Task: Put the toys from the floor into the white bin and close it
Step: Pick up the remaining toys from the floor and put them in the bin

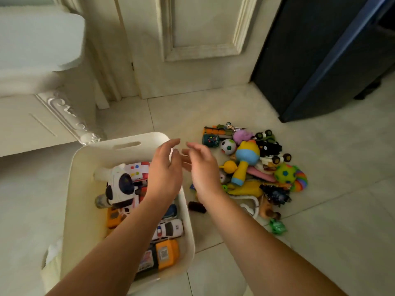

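Toys (252, 174) are heaped on the tiled floor (331, 189) just to the right of the hands. The white bin (85, 199) stands open beneath and to the left of them, partly filled with toy cars and a black-and-white robot toy (120, 184). The left hand (165, 174) and the right hand (201, 169) are held empty above the bin's right wall, fingers loosely spread and nothing gripped. Most pieces in the heap are judged to be light and could be lifted several at a time. The blue-and-yellow rattle (245, 161) is probably hard plastic and best taken by its narrow handle. The green spotted ball (284, 173) and the white spotted ball (228, 146) can be expected to roll if nudged. The rainbow pop toy (300, 180) and the yellow soft toy (248, 189) look pliable and are likely to flop when lifted. A white cord (250, 205) is looped through the near side of the heap and may drag its neighbours along if pulled. A small dark toy (196, 207) lies just below the right hand, beside the bin wall, and a green toy (277, 226) lies apart from the heap, nearer the person. A dark cabinet (320, 60) stands well beyond the heap and a panelled door (192, 39) beyond the hands; neither is judged to block the reach. No lid can be made out with certainty.
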